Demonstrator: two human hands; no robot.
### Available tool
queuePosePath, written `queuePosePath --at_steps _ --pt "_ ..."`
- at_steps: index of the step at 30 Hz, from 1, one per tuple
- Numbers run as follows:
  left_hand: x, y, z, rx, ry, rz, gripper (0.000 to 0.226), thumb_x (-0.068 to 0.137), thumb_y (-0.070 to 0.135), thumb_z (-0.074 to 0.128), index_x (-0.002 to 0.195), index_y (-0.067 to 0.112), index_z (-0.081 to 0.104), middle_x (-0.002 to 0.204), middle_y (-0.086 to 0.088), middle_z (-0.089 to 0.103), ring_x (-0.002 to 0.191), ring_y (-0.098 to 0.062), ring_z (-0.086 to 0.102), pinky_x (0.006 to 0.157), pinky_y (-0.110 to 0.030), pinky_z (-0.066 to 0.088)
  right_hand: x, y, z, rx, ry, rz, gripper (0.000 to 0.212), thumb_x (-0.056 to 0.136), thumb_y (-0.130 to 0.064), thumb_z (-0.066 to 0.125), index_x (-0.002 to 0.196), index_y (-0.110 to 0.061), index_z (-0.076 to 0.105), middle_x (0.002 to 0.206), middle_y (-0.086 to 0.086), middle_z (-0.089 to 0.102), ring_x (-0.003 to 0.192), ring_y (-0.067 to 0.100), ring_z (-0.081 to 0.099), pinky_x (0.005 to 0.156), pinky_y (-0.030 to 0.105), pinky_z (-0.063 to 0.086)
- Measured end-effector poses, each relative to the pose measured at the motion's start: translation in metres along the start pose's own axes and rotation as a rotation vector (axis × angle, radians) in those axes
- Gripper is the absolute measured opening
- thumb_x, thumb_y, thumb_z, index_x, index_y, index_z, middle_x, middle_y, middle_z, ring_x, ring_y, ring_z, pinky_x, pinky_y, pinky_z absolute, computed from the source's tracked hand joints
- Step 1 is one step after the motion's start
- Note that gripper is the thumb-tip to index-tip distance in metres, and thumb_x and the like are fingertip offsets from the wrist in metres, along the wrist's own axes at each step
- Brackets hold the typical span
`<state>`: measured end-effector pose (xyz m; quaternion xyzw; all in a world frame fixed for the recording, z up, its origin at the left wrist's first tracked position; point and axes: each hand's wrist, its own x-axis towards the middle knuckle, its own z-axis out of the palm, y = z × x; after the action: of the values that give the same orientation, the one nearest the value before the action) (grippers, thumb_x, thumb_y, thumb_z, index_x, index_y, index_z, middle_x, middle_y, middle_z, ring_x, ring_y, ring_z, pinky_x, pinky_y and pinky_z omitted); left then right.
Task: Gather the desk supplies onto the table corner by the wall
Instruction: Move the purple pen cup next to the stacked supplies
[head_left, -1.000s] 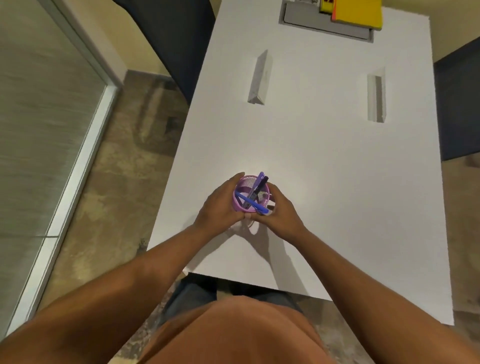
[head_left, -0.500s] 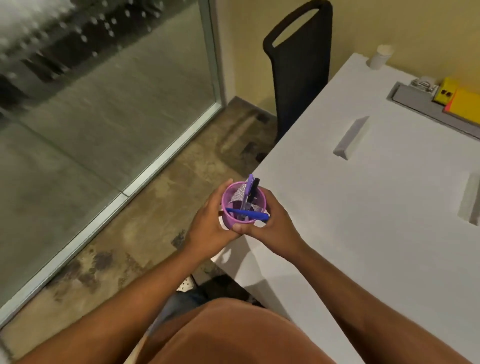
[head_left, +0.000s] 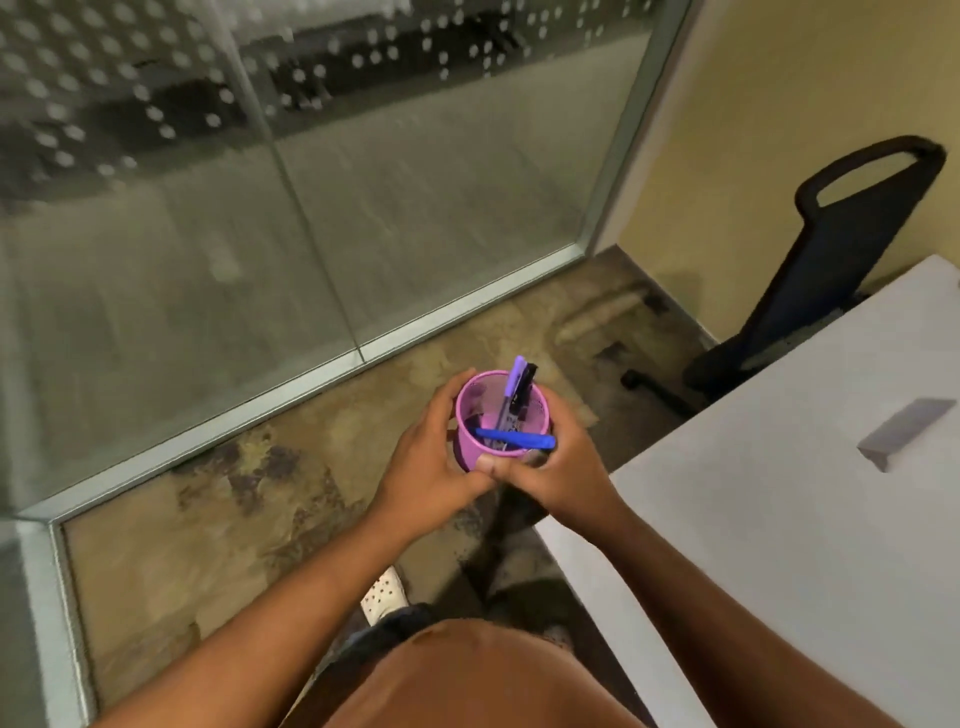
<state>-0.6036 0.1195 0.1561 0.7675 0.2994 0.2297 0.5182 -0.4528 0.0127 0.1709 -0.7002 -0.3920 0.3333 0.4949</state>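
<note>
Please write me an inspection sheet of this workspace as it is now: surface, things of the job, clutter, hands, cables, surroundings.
Surface: white table, only its left part in view.
Job's things: pink pen cup holding a blue pen, a purple marker and a black marker, held above the floor, off the table.
Clutter: small grey block on the table.
Hands: left hand and right hand both wrap the cup.
Cables: nothing seen.
Surroundings: glass wall, yellow wall, dark chair, stained floor.

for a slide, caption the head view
Both hands grip a pink pen cup above the floor, beside the white table.
</note>
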Motion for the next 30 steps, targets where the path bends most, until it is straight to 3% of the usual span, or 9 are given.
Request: queuePosePath --at_steps 4,7,9,12,16,18,21,26,30 --pt "0.012 -0.023 -0.057 -0.011 0.029 -0.046 0.096 0.071 0.030 0.089 0.155 0.032 0.042 0.147 0.018 0.059 0.131 0.001 0.059 0.103 -0.027 0.055 0.037 -0.017 0.053 0.014 -0.019 0.028 0.076 0.073 -0.011 0.093 0.139 -0.021 0.056 0.129 -0.005 0.069 0.121 0.016 0.067 0.100 0.036 0.056" --pt "0.029 -0.031 -0.089 -0.044 -0.042 -0.057 0.104 0.068 0.012 0.095 0.153 0.039 0.042 0.142 0.023 0.061 0.129 0.005 0.060 0.099 -0.020 0.054 0.058 -0.032 0.079 0.070 0.022 0.052 0.074 0.069 -0.003 0.094 0.132 -0.020 0.057 0.121 -0.007 0.072 0.111 0.009 0.070 0.087 0.023 0.057" --pt "0.044 -0.034 -0.107 -0.109 -0.139 -0.078 0.107 0.070 -0.003 0.091 0.150 0.047 0.039 0.137 0.032 0.061 0.126 0.006 0.061 0.092 -0.016 0.054 0.069 -0.041 0.088 0.099 0.045 0.057 0.075 0.071 0.000 0.092 0.135 -0.016 0.055 0.123 -0.004 0.072 0.113 0.012 0.070 0.086 0.026 0.059" --pt "0.075 -0.034 -0.124 -0.314 -0.294 -0.152 0.099 0.075 0.003 0.082 0.157 0.036 0.038 0.147 0.018 0.059 0.136 -0.007 0.057 0.095 -0.029 0.058 0.088 -0.051 0.085 0.119 0.087 0.075 0.076 0.075 -0.008 0.090 0.140 -0.019 0.053 0.130 -0.006 0.069 0.120 0.012 0.067 0.096 0.030 0.058" --pt "0.126 -0.020 -0.117 -0.742 -0.271 -0.378 0.078 0.075 0.037 0.067 0.149 0.016 0.055 0.143 -0.015 0.065 0.130 -0.029 0.062 0.100 -0.063 0.051 0.117 -0.053 0.064 0.098 0.138 0.113 0.077 0.074 -0.010 0.091 0.138 -0.029 0.051 0.127 -0.017 0.068 0.120 0.006 0.066 0.099 0.031 0.058" --pt "0.155 -0.013 -0.106 -0.674 -0.250 -0.414 0.056 0.089 0.044 0.062 0.138 0.018 0.064 0.134 -0.011 0.072 0.128 -0.028 0.066 0.096 -0.061 0.054 0.133 -0.048 0.051 0.094 0.156 0.129 0.076 0.074 -0.009 0.090 0.134 -0.034 0.051 0.125 -0.023 0.067 0.119 0.002 0.065 0.095 0.025 0.058" --pt "0.203 -0.009 -0.085 -0.506 -0.318 -0.447 0.026 0.106 0.036 0.056 0.126 0.030 0.070 0.121 0.004 0.079 0.115 -0.015 0.073 0.086 -0.042 0.055 0.161 -0.040 0.033 0.090 0.212 0.125 0.076 0.072 0.000 0.089 0.130 -0.032 0.053 0.120 -0.025 0.068 0.114 -0.001 0.067 0.089 0.012 0.052" --pt "0.299 -0.002 -0.042 -0.358 -0.415 -0.449 0.032 0.095 0.038 0.062 0.125 0.036 0.073 0.118 -0.003 0.079 0.113 -0.028 0.075 0.092 -0.051 0.058 0.222 -0.024 -0.016 0.134 0.337 0.129 0.079 0.071 -0.003 0.092 0.136 -0.025 0.054 0.125 -0.011 0.070 0.117 0.008 0.068 0.095 0.017 0.052" --pt "0.366 0.021 -0.005 -0.325 -0.438 -0.461 0.028 0.103 0.031 0.059 0.126 0.035 0.074 0.120 -0.004 0.079 0.110 -0.023 0.076 0.082 -0.039 0.055 0.263 -0.021 -0.072 0.140 0.381 0.151 0.079 0.072 -0.003 0.091 0.134 -0.030 0.053 0.123 -0.018 0.068 0.116 0.004 0.067 0.093 0.013 0.051"
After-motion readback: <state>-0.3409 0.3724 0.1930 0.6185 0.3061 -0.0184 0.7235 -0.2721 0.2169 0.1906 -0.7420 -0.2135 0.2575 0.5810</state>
